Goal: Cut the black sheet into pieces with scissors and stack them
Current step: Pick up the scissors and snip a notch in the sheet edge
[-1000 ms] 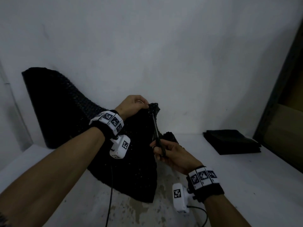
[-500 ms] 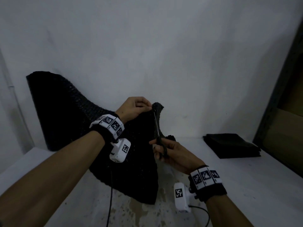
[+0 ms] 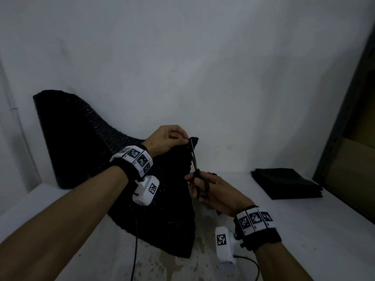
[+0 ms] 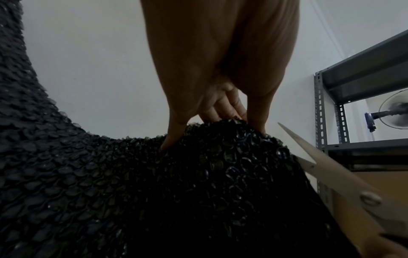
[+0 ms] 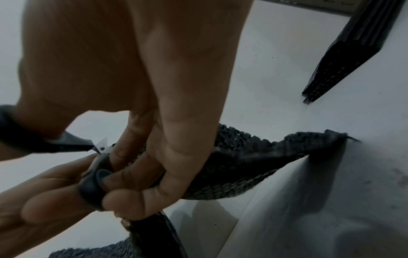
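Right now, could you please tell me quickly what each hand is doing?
Left hand: closed, pinching the top edge of the black bubble-wrap sheet.
Right hand: closed around the handles of the scissors, blades up in the sheet.

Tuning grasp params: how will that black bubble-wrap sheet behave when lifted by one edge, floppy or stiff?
Probably floppy: the black bubble-wrap sheet drapes and curves down from where the left hand pinches its top edge. Likely light, since a fingertip pinch holds it up. The bubbled surface may compress under grip, so the scissors need it kept taut.

Black wristbands [image 3: 133, 159] with checkered white tags
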Motion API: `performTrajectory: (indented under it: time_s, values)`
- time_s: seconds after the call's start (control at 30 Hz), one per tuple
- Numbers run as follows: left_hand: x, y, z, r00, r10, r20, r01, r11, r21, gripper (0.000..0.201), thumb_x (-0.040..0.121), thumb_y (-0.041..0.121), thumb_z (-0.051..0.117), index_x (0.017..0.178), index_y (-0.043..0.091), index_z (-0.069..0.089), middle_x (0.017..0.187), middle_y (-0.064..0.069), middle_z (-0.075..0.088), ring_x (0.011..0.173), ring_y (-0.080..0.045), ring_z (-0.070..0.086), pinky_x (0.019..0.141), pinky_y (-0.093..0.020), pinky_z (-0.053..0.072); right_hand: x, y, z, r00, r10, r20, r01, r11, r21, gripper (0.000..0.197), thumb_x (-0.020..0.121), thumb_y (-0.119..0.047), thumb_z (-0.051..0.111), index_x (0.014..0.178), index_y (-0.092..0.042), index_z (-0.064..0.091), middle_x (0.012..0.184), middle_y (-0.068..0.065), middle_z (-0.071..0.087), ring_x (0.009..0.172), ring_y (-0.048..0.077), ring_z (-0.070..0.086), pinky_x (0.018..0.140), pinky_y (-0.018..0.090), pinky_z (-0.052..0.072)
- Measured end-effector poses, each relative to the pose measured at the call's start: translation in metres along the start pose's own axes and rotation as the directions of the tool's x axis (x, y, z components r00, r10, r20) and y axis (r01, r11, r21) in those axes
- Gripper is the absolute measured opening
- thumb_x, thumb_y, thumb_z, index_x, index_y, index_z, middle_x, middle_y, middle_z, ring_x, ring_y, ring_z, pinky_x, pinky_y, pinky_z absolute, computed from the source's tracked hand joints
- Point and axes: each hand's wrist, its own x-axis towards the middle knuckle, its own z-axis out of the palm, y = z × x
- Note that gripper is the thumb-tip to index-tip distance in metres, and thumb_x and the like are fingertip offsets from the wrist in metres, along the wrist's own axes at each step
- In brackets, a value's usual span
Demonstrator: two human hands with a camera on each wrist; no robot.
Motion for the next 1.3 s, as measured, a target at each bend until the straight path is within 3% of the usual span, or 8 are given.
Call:
performTrajectory:
  time_s: [0.13,0.33,0.57,0.77,0.9,1.07,1.23,1.3]
  values:
    - [0.0,-0.002,0.003,1.0,-0.005,-0.013,0.004,1.0,-0.03,0.019,0.087,0.0,0.072,0.102,-0.007,0.063,0.074,-0.005,0.068,0.068,-0.006,0.064,0.068,-0.016,0.05,0.005,-0.003,0.001,0.999,-0.044,-0.02,0.044,0.999,0.0,0.04,0.091,-0.033,0.067,0.121,-0.006,0.065,0.088,0.011,0.06,0.077,0.017,0.059,0.064,0.026,0.041]
    - [0.0,-0.005,-0.001,1.0,-0.02,-0.015,0.019,0.999,-0.037,0.021,0.089,0.007,0.072,0.105,-0.002,0.063,0.078,-0.003,0.071,0.081,-0.014,0.065,0.081,-0.023,0.051,0.009,0.002,-0.001,0.995,-0.08,-0.055,0.076,0.995,-0.067,0.034,0.099,-0.019,0.057,0.121,0.007,0.057,0.079,0.01,0.058,0.064,0.01,0.057,0.053,0.018,0.039]
    - [0.005,-0.003,-0.005,1.0,-0.006,0.01,0.006,1.0,-0.01,0.016,0.089,0.002,0.07,0.103,0.002,0.061,0.069,0.007,0.068,0.073,-0.007,0.063,0.075,-0.016,0.049,0.015,0.005,0.0,0.993,-0.096,-0.066,0.088,0.99,-0.111,0.033,0.099,-0.019,0.059,0.115,0.009,0.057,0.076,0.011,0.058,0.06,0.008,0.055,0.054,0.015,0.039]
    - [0.008,-0.003,-0.005,1.0,-0.018,0.016,0.018,1.0,0.003,0.016,0.088,0.002,0.071,0.099,0.006,0.061,0.074,0.001,0.069,0.076,-0.011,0.065,0.079,-0.02,0.05,0.016,0.01,0.0,0.99,-0.127,-0.063,0.121,0.988,-0.099,0.021,0.098,-0.011,0.061,0.11,0.006,0.059,0.075,0.008,0.058,0.065,0.01,0.056,0.062,0.016,0.042]
    - [0.009,-0.004,-0.006,0.999,-0.02,0.03,0.02,1.0,0.0,0.016,0.087,0.0,0.071,0.099,0.006,0.061,0.077,-0.002,0.071,0.083,-0.016,0.066,0.088,-0.029,0.051,0.017,0.014,0.001,0.991,-0.112,-0.074,0.105,0.99,-0.093,0.023,0.095,-0.019,0.068,0.109,-0.002,0.063,0.078,0.011,0.059,0.072,0.018,0.056,0.066,0.029,0.036]
    - [0.007,-0.002,-0.005,0.999,-0.028,0.043,0.029,0.999,-0.019,0.017,0.088,-0.002,0.07,0.099,0.005,0.06,0.073,0.001,0.07,0.087,-0.022,0.066,0.095,-0.038,0.05,0.019,0.009,0.003,0.99,-0.123,-0.075,0.117,0.99,-0.076,0.025,0.096,-0.017,0.065,0.113,0.001,0.063,0.077,0.008,0.06,0.073,0.016,0.057,0.066,0.019,0.046]
    - [0.004,0.002,-0.004,0.998,-0.033,0.052,0.034,0.999,-0.011,0.017,0.089,-0.002,0.069,0.103,0.0,0.059,0.067,0.006,0.068,0.085,-0.021,0.065,0.093,-0.036,0.051,0.024,0.002,0.002,0.988,-0.121,-0.094,0.109,0.986,-0.125,0.031,0.093,-0.028,0.068,0.112,-0.003,0.066,0.079,0.007,0.06,0.072,0.015,0.055,0.063,0.022,0.04]
    - [0.004,0.003,-0.005,0.999,-0.034,0.043,0.035,0.999,-0.018,0.018,0.088,-0.002,0.069,0.103,0.0,0.059,0.074,-0.001,0.069,0.086,-0.023,0.065,0.093,-0.037,0.051,0.023,0.0,0.002,0.99,-0.114,-0.087,0.102,0.986,-0.133,0.03,0.093,-0.029,0.067,0.109,-0.003,0.067,0.077,0.009,0.059,0.064,0.013,0.051,0.058,0.02,0.037]
